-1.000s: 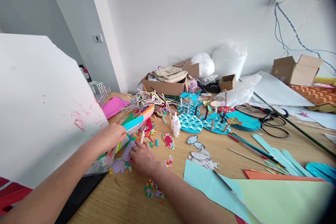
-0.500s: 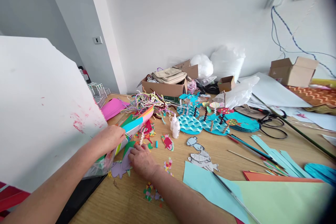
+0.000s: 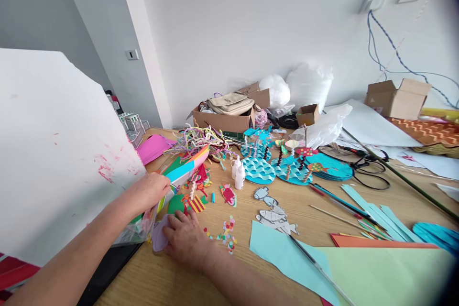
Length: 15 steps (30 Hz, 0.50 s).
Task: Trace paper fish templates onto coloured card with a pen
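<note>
My left hand (image 3: 154,190) is closed on the near end of a brightly coloured striped packet (image 3: 184,167), beside a crumpled clear plastic bag (image 3: 138,229). Low over the table, my right hand (image 3: 186,239) has its fingers curled onto the edge of a purple paper fish (image 3: 158,233); its thumb is hidden. Just beyond those fingers lie a red-and-yellow striped paper fish (image 3: 196,204) and a green paper piece (image 3: 175,204). A red paper fish (image 3: 228,194) and small paper dots (image 3: 226,236) are to the right.
White glue bottles (image 3: 239,177) stand mid-table near blue wavy discs (image 3: 256,170) bearing paper fish on twisted stems. Grey drawn fish (image 3: 274,216), a brush (image 3: 315,263) and coloured sheets (image 3: 376,272) lie right. A large white board (image 3: 64,153) leans at left.
My right hand has moved left and nearer, and the purple paper is now gathered by its fingers. The striped fish has come into view. My left hand stays on the packet.
</note>
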{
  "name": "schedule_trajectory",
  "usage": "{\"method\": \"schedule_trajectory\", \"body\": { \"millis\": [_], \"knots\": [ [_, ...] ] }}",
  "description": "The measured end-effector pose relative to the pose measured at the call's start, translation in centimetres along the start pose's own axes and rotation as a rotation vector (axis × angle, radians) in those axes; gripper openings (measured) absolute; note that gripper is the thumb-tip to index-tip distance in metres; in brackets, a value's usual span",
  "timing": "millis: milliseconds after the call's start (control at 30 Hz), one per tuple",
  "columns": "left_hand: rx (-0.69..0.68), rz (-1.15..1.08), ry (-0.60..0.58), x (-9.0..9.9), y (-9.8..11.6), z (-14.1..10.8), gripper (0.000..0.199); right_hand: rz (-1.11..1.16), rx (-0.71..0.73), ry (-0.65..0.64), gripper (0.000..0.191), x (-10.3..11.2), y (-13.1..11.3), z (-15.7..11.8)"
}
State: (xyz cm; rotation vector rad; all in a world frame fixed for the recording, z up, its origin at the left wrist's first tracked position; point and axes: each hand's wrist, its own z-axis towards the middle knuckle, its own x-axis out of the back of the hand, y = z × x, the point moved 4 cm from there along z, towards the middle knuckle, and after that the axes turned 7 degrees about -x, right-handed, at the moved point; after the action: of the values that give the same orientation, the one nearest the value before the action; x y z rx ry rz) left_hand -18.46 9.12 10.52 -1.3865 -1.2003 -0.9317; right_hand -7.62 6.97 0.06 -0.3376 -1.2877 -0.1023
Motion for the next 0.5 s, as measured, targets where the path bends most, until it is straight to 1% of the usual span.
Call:
{"method": "schedule_trajectory", "body": {
  "millis": [67,167,267,333,367,500],
  "knots": [
    [-0.002,0.007,0.008,0.1,0.1,-0.1,0.030,0.000,0.002,0.036,0.035,0.2,-0.2,-0.2],
    [0.008,0.016,0.018,0.3,0.3,-0.3,0.028,-0.006,-0.019,-0.003,0.029,0.4,0.2,-0.4],
    [0.010,0.012,0.016,0.3,0.4,-0.3,0.029,-0.009,-0.145,-0.072,0.017,1.0,1.7,-0.5],
    [0.003,0.006,0.018,0.2,0.4,-0.3,0.030,-0.022,-0.234,-0.088,0.015,1.8,2.6,-0.9],
    [0.000,0.002,0.019,0.1,0.4,-0.2,0.029,-0.026,-0.253,-0.090,0.015,2.2,2.8,-1.1],
    [-0.013,-0.022,0.015,-0.3,0.3,-0.1,0.029,-0.010,-0.200,-0.137,0.014,3.3,1.7,-2.5]
  ]
}}
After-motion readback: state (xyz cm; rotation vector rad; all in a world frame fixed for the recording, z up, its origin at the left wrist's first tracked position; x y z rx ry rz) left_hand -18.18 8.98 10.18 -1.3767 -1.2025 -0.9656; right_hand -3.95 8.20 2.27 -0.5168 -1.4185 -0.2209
